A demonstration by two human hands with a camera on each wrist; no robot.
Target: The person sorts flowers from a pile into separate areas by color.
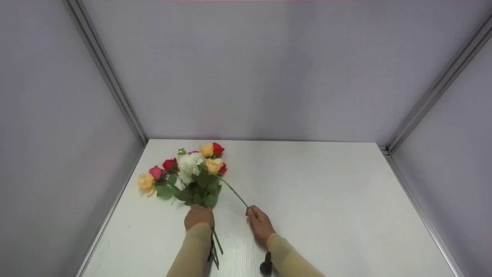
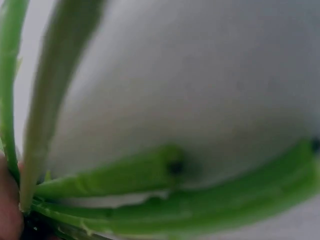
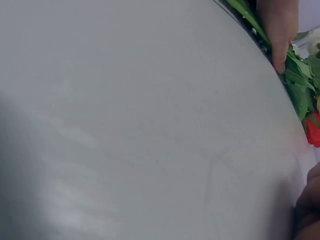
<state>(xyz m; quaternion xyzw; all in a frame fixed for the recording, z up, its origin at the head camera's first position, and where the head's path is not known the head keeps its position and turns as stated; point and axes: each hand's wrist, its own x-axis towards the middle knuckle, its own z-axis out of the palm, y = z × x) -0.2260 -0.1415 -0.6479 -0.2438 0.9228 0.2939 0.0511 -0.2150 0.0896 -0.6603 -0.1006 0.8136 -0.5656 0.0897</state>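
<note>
A bunch of flowers lies on the left of the white table, with a large white flower (image 1: 189,164), a pink rose (image 1: 156,172), red roses (image 1: 169,164) and orange roses (image 1: 145,181) above green leaves (image 1: 203,179). My left hand (image 1: 199,216) grips the bunched stems just below the leaves. Cut stem ends (image 2: 120,175) stick out past that hand in the left wrist view. Between its thumb and fingers my right hand (image 1: 260,223) pinches the lower end of a single stem (image 1: 234,191), which slants up to the bunch's right side. Which bloom it bears is hidden among the others.
The white table top (image 1: 319,204) stretches to the right of the hands. Grey panels (image 1: 261,69) enclose it at the back and both sides, with metal posts (image 1: 111,77) at the corners. A small black object (image 1: 266,265) shows beside the right forearm.
</note>
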